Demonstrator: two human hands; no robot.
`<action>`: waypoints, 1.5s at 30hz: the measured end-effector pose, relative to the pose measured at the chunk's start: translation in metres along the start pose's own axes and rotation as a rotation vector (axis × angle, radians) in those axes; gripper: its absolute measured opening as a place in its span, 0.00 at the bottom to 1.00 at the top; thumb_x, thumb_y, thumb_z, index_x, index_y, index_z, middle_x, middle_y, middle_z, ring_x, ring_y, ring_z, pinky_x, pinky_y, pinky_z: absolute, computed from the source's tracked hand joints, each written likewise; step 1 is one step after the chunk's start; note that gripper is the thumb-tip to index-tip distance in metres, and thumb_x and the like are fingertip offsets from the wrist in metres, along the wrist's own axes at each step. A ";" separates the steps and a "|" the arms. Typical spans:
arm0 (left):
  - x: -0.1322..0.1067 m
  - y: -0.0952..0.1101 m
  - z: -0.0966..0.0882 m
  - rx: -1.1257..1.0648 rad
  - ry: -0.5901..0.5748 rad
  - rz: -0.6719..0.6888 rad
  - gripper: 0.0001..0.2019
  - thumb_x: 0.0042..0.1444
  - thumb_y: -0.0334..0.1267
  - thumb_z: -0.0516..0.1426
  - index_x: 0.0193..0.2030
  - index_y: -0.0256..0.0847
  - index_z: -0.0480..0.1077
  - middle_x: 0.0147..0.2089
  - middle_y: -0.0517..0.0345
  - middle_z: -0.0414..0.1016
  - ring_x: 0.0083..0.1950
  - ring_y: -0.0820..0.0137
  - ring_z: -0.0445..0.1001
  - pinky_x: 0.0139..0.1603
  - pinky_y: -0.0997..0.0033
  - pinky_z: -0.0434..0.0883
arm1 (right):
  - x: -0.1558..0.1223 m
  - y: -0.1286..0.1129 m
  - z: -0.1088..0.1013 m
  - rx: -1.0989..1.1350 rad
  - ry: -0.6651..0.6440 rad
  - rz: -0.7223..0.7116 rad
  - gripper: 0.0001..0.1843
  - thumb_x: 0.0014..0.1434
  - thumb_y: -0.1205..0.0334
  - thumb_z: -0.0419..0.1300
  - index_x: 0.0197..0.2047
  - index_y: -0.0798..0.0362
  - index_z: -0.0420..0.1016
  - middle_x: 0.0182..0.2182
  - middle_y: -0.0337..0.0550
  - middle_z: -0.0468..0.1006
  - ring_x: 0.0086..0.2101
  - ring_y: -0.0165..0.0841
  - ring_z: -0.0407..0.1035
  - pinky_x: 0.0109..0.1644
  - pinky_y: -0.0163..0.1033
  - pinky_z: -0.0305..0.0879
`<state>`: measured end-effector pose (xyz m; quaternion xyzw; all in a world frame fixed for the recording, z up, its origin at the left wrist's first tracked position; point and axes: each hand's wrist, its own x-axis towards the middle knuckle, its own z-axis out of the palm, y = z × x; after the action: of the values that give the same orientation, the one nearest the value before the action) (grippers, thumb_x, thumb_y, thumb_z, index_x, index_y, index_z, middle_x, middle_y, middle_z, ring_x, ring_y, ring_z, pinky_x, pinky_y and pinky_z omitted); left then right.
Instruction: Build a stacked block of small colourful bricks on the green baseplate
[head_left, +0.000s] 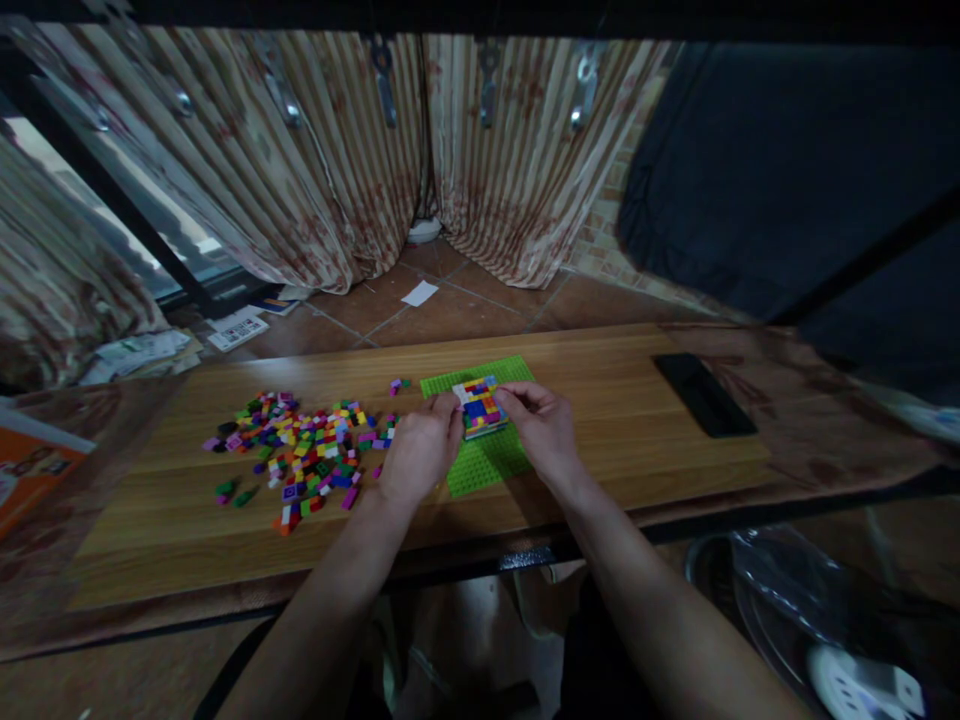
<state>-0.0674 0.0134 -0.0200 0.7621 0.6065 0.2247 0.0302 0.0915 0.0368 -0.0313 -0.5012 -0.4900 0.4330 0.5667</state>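
A low block of multicoloured toy bricks point(480, 408) stands on a green studded baseplate point(486, 470) in the middle of the board. At its left side is my left hand point(424, 440), fingers curled in with the fingertips against the block's edge. My right hand point(541, 425) meets the block from the right, thumb and forefinger pinched together at its upper right corner. Whatever small piece may be between the fingers of either hand is hidden.
Loose toy bricks point(315, 445) lie in a wide pile on the wooden board point(637, 470) to the left. A few bricks point(397, 386) sit beside the baseplate. A black phone-like object point(703, 395) rests at the right. Patterned curtains point(360, 180) hang behind.
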 end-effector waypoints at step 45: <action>-0.010 0.008 -0.005 -1.136 0.022 -0.356 0.12 0.54 0.46 0.60 0.34 0.38 0.76 0.27 0.61 0.76 0.26 0.74 0.72 0.29 0.76 0.70 | -0.016 -0.011 0.007 -0.168 -0.150 -0.353 0.06 0.55 0.64 0.62 0.36 0.49 0.80 0.32 0.39 0.79 0.32 0.30 0.71 0.37 0.36 0.67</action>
<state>-0.0633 0.0011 -0.0157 0.5109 0.5099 0.5133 0.4642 0.0828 0.0209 -0.0220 -0.4194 -0.6455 0.3207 0.5519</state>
